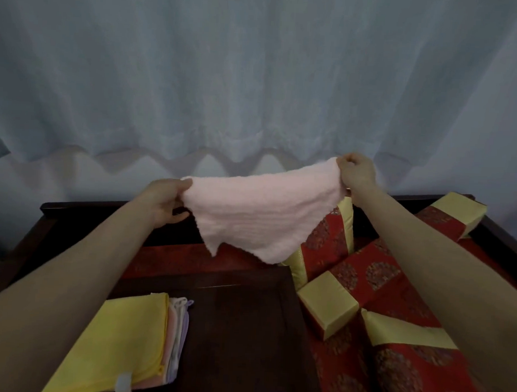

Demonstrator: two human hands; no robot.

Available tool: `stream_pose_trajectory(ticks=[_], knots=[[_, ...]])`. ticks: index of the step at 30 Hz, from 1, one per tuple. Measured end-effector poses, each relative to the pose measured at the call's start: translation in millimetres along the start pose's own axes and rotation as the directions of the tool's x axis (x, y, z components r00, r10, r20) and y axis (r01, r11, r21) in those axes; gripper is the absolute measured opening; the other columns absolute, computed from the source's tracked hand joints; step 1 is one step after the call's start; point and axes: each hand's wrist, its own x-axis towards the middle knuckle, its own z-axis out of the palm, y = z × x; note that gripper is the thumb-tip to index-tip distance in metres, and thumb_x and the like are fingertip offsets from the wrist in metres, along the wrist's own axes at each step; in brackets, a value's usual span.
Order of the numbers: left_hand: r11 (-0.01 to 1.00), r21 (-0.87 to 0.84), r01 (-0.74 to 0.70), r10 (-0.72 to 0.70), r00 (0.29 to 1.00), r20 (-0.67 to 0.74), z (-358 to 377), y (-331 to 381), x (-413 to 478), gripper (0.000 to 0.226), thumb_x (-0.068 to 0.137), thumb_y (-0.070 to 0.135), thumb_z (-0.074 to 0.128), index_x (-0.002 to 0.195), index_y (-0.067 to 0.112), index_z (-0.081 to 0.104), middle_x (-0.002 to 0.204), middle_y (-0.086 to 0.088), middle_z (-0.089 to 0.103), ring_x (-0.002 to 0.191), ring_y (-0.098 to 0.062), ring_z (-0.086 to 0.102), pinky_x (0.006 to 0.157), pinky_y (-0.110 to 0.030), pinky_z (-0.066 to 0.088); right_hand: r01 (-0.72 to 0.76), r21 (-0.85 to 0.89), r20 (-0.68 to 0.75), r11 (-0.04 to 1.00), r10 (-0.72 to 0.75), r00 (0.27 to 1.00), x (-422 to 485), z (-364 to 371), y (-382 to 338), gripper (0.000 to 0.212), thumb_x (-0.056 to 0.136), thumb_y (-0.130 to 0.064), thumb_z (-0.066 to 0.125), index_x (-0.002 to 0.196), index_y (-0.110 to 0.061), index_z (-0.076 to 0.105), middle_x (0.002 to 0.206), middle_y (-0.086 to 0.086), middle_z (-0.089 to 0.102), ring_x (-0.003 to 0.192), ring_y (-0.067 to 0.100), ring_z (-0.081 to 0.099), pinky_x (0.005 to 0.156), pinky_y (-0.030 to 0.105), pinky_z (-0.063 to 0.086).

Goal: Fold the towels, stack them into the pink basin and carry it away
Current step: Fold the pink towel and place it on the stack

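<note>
No legible text anywhere; the white tag [123,384] on the yellow towel [120,338] at the worktop's [239,328] near-left corner looks blank.

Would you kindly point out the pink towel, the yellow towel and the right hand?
pink towel [262,213]: head view, middle of the hanging cloth.
yellow towel [120,338]: head view, its flat top face.
right hand [357,173]: head view, back of the hand.

I see a pale grey-blue curtain [256,77] filling the whole background in soft folds, under dim light. Below it stands a dark wooden frame [88,208], with red-and-yellow cushions [375,278] at right and a dark table [239,328] inside.
</note>
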Motion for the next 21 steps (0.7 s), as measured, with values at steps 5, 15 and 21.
stream_pose_trajectory(ticks=[5,15,21], knots=[[0.986,-0.009,-0.168,0.168,0.985,0.023,5.5,-14.7,-12.3,0.023,0.089,0.015,0.060,0.069,0.022,0.050,0.078,0.001,0.057,0.072,-0.010,0.055,0.067,-0.024,0.044,0.089,-0.105,-0.003,0.991,-0.090,0.996,-4.9,-10.8,36.0,0.016,0.091,-0.024,0.057,0.089,-0.012,0.068,0.089,0.004,0.059,0.087,0.018,0.051,0.076,0.024,0.037],[0.799,0.598,0.052,-0.330,0.870,0.365,-68.8,-205.5,-63.1,0.039,0.063,0.031,0.082,0.084,0.005,0.061,0.072,-0.003,0.059,0.067,-0.012,0.057,0.064,-0.024,0.049,-0.077,-0.156,0.300,0.985,0.122,0.946,-212.7,-49.4,225.9,0.018,0.090,-0.010,0.061,0.073,-0.014,0.062,0.060,-0.006,0.049,0.059,0.002,0.042,0.058,0.026,0.036],[0.237,0.932,-0.275,-0.564,0.742,0.362,-62.3,-293.2,-55.3,0.019,0.077,0.038,0.067,0.072,0.036,0.049,0.084,0.018,0.049,0.078,0.007,0.050,0.070,-0.010,0.038,-0.072,-0.544,0.500,0.836,0.392,0.772,-285.1,-43.5,315.3,0.037,0.082,-0.019,0.067,0.058,-0.044,0.057,0.057,-0.029,0.058,0.061,-0.005,0.057,0.060,0.010,0.038]])
